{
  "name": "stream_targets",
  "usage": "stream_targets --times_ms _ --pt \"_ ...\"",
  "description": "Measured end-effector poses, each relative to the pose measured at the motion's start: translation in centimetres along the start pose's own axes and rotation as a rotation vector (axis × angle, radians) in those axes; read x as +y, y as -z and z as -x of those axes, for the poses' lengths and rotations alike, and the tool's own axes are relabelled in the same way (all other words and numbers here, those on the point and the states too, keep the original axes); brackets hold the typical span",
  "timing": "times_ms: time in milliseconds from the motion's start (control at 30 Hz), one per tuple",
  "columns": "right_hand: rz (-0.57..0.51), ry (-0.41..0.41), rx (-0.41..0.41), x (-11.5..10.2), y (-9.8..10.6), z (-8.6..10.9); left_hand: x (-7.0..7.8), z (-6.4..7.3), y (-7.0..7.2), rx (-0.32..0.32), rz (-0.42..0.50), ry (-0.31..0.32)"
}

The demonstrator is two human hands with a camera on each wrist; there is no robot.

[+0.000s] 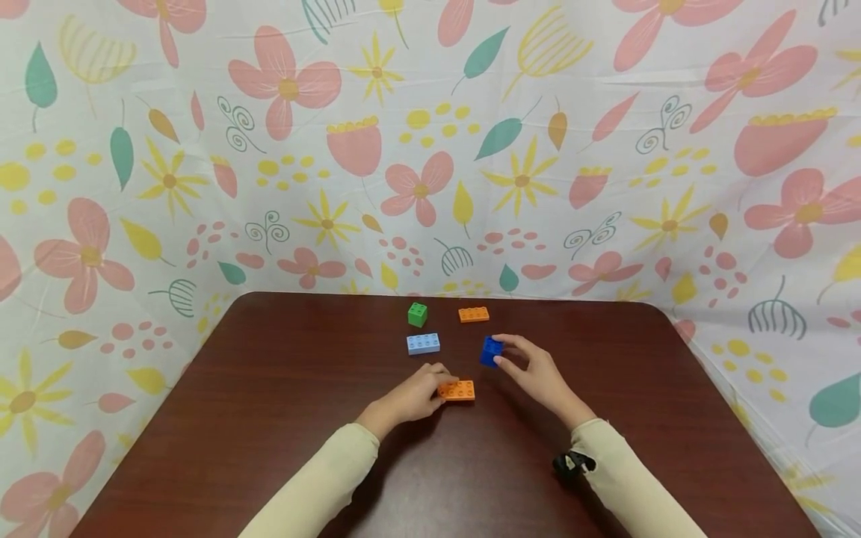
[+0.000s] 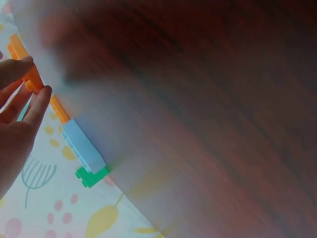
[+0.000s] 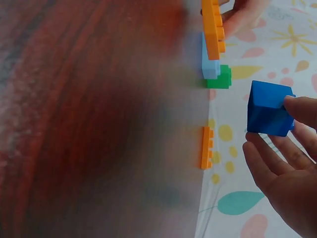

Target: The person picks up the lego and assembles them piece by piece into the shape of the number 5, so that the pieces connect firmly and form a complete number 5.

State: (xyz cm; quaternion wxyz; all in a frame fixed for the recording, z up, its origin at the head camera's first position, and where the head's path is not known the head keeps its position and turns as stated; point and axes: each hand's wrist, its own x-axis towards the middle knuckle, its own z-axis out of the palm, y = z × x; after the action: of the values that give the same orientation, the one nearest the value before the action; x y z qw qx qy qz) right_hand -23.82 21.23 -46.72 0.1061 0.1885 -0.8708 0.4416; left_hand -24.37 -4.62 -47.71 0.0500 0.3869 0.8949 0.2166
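Right now my left hand [image 1: 418, 392] is gripping the left end of an orange brick [image 1: 457, 390], my thumb and fingers bending round it and leaving the right part of its studded top showing. That brick is sitting nearest to me of all the pieces, around the middle of the dark wooden table [image 1: 673, 441]; whether its underside is touching the wood I cannot tell. My right hand [image 1: 538, 375], meanwhile, is pinching a dark blue brick [image 1: 492, 351], thumb pressing on one side and fingertips closing on the other, with the studs facing up. I am holding this one clear of the tabletop, a little farther off than the orange piece and to its right, the two staying apart. Beyond my hands three loose pieces are lying on the table: a light blue brick [image 1: 423, 344] behind my left fingers, a small green block [image 1: 417, 314] just past it, and a flat orange piece [image 1: 474, 314] resting farther back to the right. Cream sleeves [image 1: 632, 478] are covering my forearms, and something black [image 1: 573, 463] is hanging by my right cuff. Behind the far edge a cloth patterned with flowers [image 1: 420, 75] is hanging, and showing creases.
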Motion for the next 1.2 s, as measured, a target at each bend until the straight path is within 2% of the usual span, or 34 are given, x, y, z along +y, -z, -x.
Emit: stream_targets --times_ms 300,733,900,1033,1167,1200 --pt "-0.004 -0.031 -0.029 0.1 -0.2 1.0 0.0 0.0 -0.5 -0.043 -0.002 0.020" --pt "-0.023 -0.012 -0.041 0.2 -0.6 1.6 0.0 -0.3 -0.8 -0.048 -0.002 0.025" --pt "-0.024 -0.017 -0.049 -0.1 -0.6 1.8 0.0 -0.1 -0.9 -0.028 -0.007 0.007" --pt "-0.044 -0.010 -0.047 -1.2 -0.5 1.9 0.1 -0.1 -0.9 -0.034 -0.011 0.026" --pt "-0.048 -0.003 -0.055 -1.3 -0.6 1.9 0.1 -0.1 -0.7 -0.042 -0.004 0.052" --pt "-0.049 0.004 -0.059 -0.8 -0.8 1.9 0.0 -0.1 -0.7 -0.038 -0.005 0.051"
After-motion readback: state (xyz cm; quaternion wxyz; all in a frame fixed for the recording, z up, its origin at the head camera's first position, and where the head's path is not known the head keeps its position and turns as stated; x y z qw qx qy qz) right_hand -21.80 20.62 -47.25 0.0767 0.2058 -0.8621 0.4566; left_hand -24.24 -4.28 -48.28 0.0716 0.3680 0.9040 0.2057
